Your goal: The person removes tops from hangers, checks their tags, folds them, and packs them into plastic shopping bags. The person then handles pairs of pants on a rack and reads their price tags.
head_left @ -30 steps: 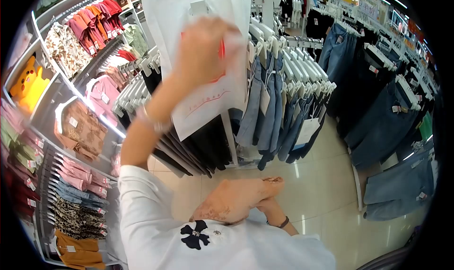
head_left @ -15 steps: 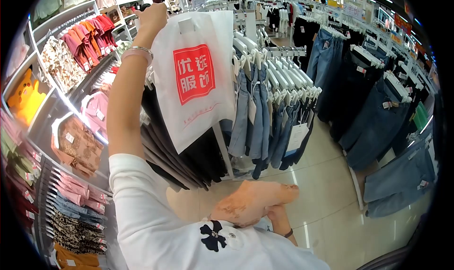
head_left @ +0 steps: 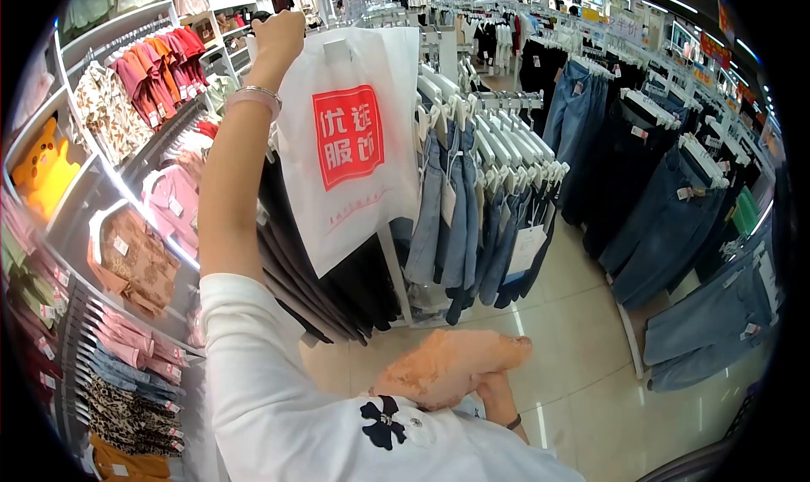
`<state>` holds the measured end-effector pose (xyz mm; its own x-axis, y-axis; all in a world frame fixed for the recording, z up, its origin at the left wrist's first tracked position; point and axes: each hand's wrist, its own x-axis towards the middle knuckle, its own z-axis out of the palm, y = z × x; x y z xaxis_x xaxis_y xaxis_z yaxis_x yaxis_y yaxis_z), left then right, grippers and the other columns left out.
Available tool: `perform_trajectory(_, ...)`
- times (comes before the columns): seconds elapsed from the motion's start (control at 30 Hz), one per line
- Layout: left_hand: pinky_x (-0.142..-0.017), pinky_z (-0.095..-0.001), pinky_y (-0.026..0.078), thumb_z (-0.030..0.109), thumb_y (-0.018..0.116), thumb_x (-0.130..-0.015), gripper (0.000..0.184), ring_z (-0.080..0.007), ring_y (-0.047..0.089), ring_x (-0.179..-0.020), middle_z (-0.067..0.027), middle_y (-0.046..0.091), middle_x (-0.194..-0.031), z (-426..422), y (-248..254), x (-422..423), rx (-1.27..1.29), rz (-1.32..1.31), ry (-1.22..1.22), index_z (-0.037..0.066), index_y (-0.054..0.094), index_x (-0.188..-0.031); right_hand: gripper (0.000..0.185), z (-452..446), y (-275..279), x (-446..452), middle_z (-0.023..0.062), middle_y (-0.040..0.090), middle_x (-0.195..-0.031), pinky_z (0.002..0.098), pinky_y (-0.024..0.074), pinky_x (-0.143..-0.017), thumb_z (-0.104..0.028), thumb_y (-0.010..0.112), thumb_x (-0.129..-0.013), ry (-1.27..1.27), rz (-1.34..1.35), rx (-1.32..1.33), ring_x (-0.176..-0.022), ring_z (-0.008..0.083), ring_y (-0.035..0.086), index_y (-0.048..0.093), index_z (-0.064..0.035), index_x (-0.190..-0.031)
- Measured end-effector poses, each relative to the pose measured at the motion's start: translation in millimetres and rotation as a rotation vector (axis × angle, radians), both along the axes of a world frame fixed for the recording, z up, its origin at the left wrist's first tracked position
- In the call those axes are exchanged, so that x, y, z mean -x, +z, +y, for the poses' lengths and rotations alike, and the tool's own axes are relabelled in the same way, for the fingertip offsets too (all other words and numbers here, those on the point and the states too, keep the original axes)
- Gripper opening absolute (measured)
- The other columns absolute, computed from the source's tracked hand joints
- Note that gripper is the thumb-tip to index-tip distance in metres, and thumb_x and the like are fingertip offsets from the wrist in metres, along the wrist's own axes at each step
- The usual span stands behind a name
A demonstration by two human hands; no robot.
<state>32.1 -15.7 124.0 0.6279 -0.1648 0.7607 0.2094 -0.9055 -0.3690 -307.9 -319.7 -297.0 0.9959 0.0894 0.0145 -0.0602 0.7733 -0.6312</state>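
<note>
Raised at the upper left, my left hand (head_left: 279, 38) is closed, with a small dark thing (head_left: 261, 16) showing just past its knuckles. I cannot make out what its fingers hold. Beside that hand hangs a white plastic shopping bag (head_left: 371, 212) with a red printed square, in front of a clothes rack. Low in front of my body, my right hand (head_left: 492, 387) is closed on a bunched peach-orange patterned garment (head_left: 447, 366). Part of that hand is hidden by the cloth.
Dark trousers (head_left: 367, 290) and blue jeans (head_left: 462, 204) hang on the rack ahead. More jeans (head_left: 675, 229) line the right side. Wall shelves at left carry red tops (head_left: 156, 69), a pink top (head_left: 173, 197) and a yellow plush toy (head_left: 49, 166). Tiled floor (head_left: 557, 339) lies between the racks.
The view has shifted slightly. My left hand and the bag appear a little lower and farther right. My right hand keeps hold of the peach garment.
</note>
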Motion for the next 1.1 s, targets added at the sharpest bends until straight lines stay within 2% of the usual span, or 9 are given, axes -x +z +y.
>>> perform_trajectory(0.1,-0.080,-0.0524,0.037,0.007,0.053,-0.078,0.014,-0.0263,0.062,-0.087,-0.0083,0.064,-0.089,0.7,0.8,0.0,-0.017,-0.048,0.004,0.010,0.065,-0.084,0.073,-2.0,-5.8,2.5,0.0076,0.053,-0.112,0.0378,0.0459,-0.087,0.012,0.067,-0.053,-0.007,0.044,-0.024,-0.106,0.0245,0.051,0.045,-0.0070,-0.120)
perform_trajectory(0.2,-0.089,-0.0571,0.033,0.022,0.064,-0.077,0.018,-0.0245,0.058,-0.095,-0.0074,0.064,-0.092,-3.1,4.6,3.2,-0.117,-0.091,0.054,0.010,0.062,-0.090,0.072,-4.4,-5.2,3.4,0.0071,0.053,-0.112,0.0371,0.0468,-0.086,0.013,0.066,-0.054,-0.003,0.044,-0.003,-0.105,0.0238,0.051,0.046,-0.0075,-0.120)
perform_trajectory(0.3,-0.090,-0.0576,0.032,0.021,0.061,-0.079,0.017,-0.0219,0.056,-0.096,-0.0052,0.063,-0.091,-3.6,9.6,9.8,-0.196,-0.214,0.014,0.009,0.061,-0.091,0.072,-5.9,-7.0,4.5,0.0069,0.053,-0.111,0.0370,0.0466,-0.086,0.014,0.066,-0.054,0.001,0.026,0.017,-0.105,0.0237,0.051,0.046,-0.0078,-0.119)
perform_trajectory(0.43,-0.093,-0.0515,0.032,0.022,0.056,-0.084,0.014,-0.0183,0.057,-0.089,-0.0032,0.062,-0.084,-1.1,6.2,22.2,-0.329,-0.481,-0.214,0.008,0.057,-0.087,0.074,-9.7,-13.1,5.8,0.0068,0.053,-0.112,0.0369,0.0454,-0.088,0.015,0.067,-0.052,-0.007,0.026,0.040,-0.106,0.0236,0.051,0.046,-0.0082,-0.120)
perform_trajectory(0.53,-0.095,-0.0443,0.033,0.018,0.056,-0.084,0.011,-0.0190,0.059,-0.078,-0.0038,0.060,-0.077,0.9,-9.7,44.4,-0.253,-0.407,-0.430,0.008,0.053,-0.083,0.067,-14.0,-9.8,7.6,0.0067,0.054,-0.111,0.0353,0.0443,-0.089,0.012,0.068,-0.057,0.014,-0.040,0.004,-0.105,0.0230,0.051,0.047,-0.0069,-0.118)
perform_trajectory(0.63,-0.090,-0.0376,0.039,0.012,0.060,-0.081,0.010,-0.0201,0.057,-0.068,-0.0046,0.058,-0.072,3.3,-29.6,71.8,-0.343,-0.469,-0.698,0.006,0.052,-0.082,0.065,-25.7,10.8,-1.2,0.0070,0.054,-0.111,0.0348,0.0443,-0.088,0.011,0.068,-0.058,-0.003,-0.079,0.026,-0.104,0.0226,0.052,0.047,-0.0064,-0.118)
perform_trajectory(0.73,-0.074,-0.0335,0.045,0.007,0.063,-0.078,0.012,-0.0200,0.056,-0.064,-0.0044,0.058,-0.071,8.5,-48.8,97.8,-0.352,-0.413,-0.816,0.006,0.053,-0.082,0.064,-42.2,40.6,-11.5,0.0073,0.054,-0.111,0.0344,0.0443,-0.088,0.010,0.069,-0.060,-0.060,-0.115,0.108,-0.104,0.0221,0.052,0.047,-0.0060,-0.118)
perform_trajectory(0.9,-0.047,-0.0259,0.038,0.019,0.072,-0.072,0.022,-0.0137,0.050,-0.047,-0.0017,0.054,-0.058,-1.8,-88.1,161.9,-0.329,-0.170,-0.914,0.007,0.055,-0.079,0.061,-62.9,102.1,-30.3,0.0078,0.054,-0.111,0.0336,0.0443,-0.088,0.008,0.069,-0.062,-0.142,-0.223,0.302,-0.104,0.0214,0.052,0.047,-0.0052,-0.118)
perform_trajectory(1.1,-0.045,-0.0244,0.032,0.022,0.067,-0.074,0.023,-0.0101,0.042,-0.045,0.0018,0.041,-0.054,-8.6,-135.1,215.3,-0.389,-0.041,-0.763,0.006,0.051,-0.069,0.057,-48.0,181.7,-65.4,0.0084,0.054,-0.111,0.0327,0.0443,-0.087,0.005,0.069,-0.065,-0.142,-0.387,0.408,-0.104,0.0206,0.052,0.048,-0.0043,-0.117)
